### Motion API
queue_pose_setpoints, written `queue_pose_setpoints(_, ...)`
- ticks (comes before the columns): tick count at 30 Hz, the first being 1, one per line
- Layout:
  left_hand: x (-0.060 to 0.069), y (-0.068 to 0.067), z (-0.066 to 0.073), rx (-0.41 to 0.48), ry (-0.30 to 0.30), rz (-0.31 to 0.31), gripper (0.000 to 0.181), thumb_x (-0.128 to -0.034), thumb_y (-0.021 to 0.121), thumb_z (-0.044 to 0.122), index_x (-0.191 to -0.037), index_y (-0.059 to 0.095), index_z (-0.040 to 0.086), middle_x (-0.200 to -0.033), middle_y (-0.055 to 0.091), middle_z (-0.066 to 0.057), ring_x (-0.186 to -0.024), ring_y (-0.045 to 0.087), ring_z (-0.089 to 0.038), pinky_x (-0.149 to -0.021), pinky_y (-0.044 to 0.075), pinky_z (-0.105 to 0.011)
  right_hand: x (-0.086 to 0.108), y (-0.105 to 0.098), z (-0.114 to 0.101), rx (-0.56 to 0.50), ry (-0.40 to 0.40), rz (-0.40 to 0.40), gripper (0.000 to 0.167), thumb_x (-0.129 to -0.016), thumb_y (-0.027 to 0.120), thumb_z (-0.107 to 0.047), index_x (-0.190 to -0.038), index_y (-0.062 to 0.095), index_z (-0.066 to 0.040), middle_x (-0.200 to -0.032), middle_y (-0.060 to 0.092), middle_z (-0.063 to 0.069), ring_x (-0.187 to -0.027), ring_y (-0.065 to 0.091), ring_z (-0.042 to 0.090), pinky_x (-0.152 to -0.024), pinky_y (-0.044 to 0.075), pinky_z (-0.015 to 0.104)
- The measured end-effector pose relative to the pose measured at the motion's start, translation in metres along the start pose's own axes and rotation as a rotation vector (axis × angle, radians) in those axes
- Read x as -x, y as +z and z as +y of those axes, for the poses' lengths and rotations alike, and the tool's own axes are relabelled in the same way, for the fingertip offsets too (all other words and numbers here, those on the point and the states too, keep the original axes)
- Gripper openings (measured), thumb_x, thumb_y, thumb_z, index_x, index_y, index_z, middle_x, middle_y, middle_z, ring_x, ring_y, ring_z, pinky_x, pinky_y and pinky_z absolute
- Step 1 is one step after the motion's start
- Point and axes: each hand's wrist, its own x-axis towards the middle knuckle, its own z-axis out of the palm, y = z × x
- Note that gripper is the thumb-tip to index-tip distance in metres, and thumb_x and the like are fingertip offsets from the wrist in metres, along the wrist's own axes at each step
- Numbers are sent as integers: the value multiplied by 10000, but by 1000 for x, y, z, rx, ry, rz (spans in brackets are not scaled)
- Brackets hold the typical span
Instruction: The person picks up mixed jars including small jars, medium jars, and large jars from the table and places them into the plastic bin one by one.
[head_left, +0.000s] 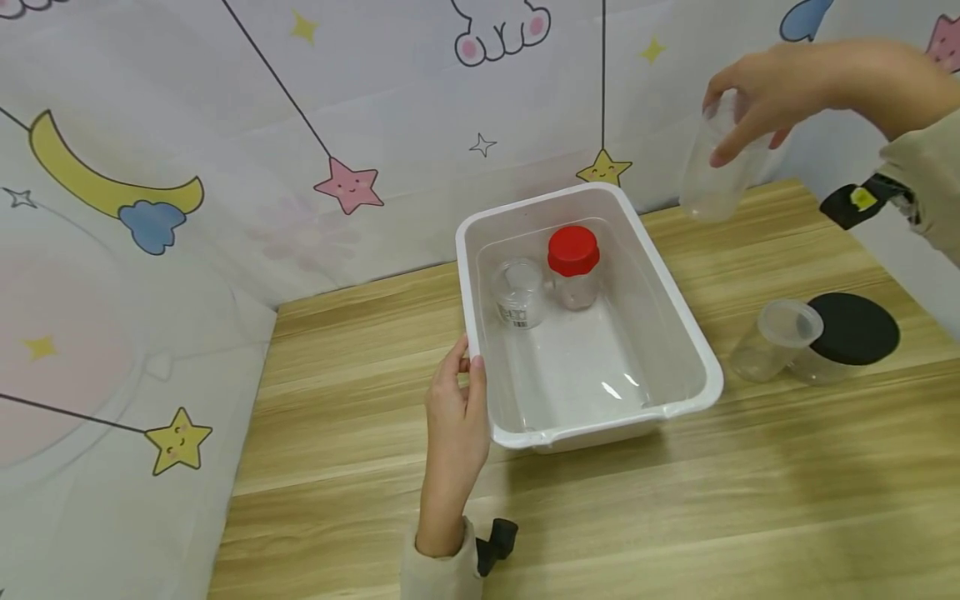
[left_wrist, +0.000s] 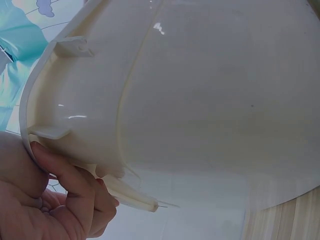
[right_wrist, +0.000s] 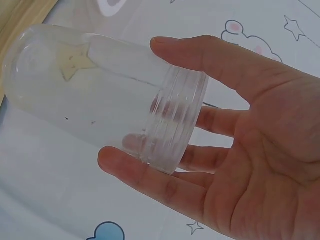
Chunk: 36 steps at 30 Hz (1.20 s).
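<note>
My left hand (head_left: 459,410) grips the left rim of a white plastic basin (head_left: 678,329). In the left wrist view its fingers (left_wrist: 75,192) curl around the edge beneath the basin's wall. Up at the right, my right hand (head_left: 780,96) holds a clear plastic jar (head_left: 708,179) by its ridged top, above the table and apart from the basin. In the right wrist view, thumb and fingers surround that jar's neck (right_wrist: 177,117). Inside the basin stand a clear jar with a red lid (head_left: 573,252) and a shorter clear jar (head_left: 519,293) with a printed label.
Right of the basin, a clear jar with a translucent lid (head_left: 772,342) stands beside a wider jar with a black lid (head_left: 855,329). All rest on a wood-grain table (head_left: 337,400). A patterned cloth wall (head_left: 405,92) rises directly behind the table.
</note>
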Motion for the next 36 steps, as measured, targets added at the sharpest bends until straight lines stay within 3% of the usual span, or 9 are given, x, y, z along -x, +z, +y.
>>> queue_pose_setpoints(13,1,0,1,-9,0,9,440,-1081,452,197,-1440,448,-57,-1071,547,-192,-849,709,-320,-740,604,-453,2,-5,-13,38,-52,15,769,-849,805,-314,-1335,386,112,-1193,471,447,-797,656,374,-641,611,394)
queue_pose_setpoints(21,1,0,1,0,-5,1,447,-1083,446,202,-1449,436,-56,-1072,545,-201,-862,708,-378,-727,608,-424,4,-7,-25,42,-58,10,760,-850,802,-318,-1351,397,85,-1218,466,436,-801,656,351,-632,611,380)
queue_pose_setpoints(25,1,0,1,8,-8,-7,444,-1084,443,197,-1453,432,-51,-1078,544,-225,-844,716,-328,-725,607,-441,5,-8,-30,43,-59,5,762,-848,805,-308,-1357,394,83,-1218,463,431,-810,647,355,-635,610,384)
queue_pose_setpoints(32,2,0,1,4,-11,-11,443,-1084,444,197,-1454,429,-47,-1054,544,-185,-836,721,-269,-695,607,-330,6,-10,-36,52,-63,13,753,-847,804,-303,-1362,398,66,-1220,464,414,-808,645,345,-642,610,390)
queue_pose_setpoints(36,1,0,1,-4,-11,-10,444,-1084,443,201,-1452,430,-47,-1049,546,-169,-836,721,-268,-696,606,-324,6,-11,-39,52,-71,10,747,-849,803,-307,-1357,402,64,-1223,460,416,-809,646,349,-647,611,395)
